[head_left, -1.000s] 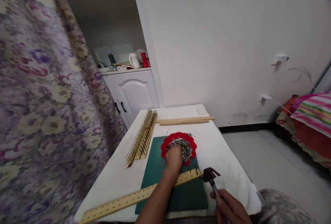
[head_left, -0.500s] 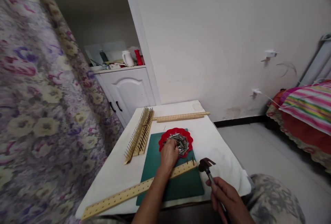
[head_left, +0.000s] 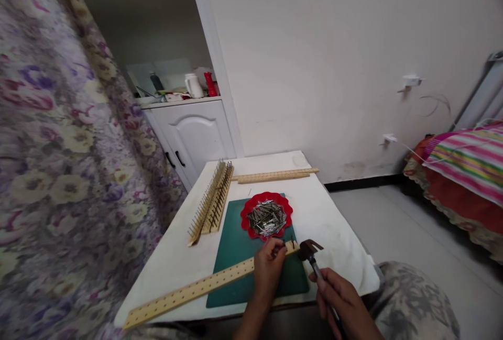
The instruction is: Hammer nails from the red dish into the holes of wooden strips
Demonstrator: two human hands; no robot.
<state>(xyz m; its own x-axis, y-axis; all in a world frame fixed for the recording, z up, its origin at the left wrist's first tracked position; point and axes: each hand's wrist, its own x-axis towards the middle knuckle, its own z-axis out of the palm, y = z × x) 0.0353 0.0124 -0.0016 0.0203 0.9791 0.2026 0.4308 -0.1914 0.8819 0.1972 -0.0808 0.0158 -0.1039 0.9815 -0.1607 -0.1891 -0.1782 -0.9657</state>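
Note:
My left hand [head_left: 269, 266] is closed in a pinch over the right part of a long wooden strip [head_left: 192, 289] with rows of holes. A nail seems to be between the fingertips, mostly hidden by them. Just beyond, a couple of dark nails [head_left: 292, 242] stand upright near the strip's right end. My right hand [head_left: 337, 294] grips a claw hammer [head_left: 310, 251] by its handle, its head beside that end. A red scalloped bowl [head_left: 244, 223] full of loose nails [head_left: 268, 218] sits behind my left hand, on a green mat [head_left: 226, 277].
Wooden strips bristling with nails [head_left: 214, 198] lie at the table's left. More bare strips [head_left: 275, 176] lie along the back of the white-covered table [head_left: 168, 277]. One loose nail [head_left: 249, 192] rests behind the mat. A floral curtain [head_left: 78, 172] hangs at left.
My left hand has come out of the red bowl and moved toward me, down to the strip near the standing nails. The hammer in my right hand has shifted only slightly.

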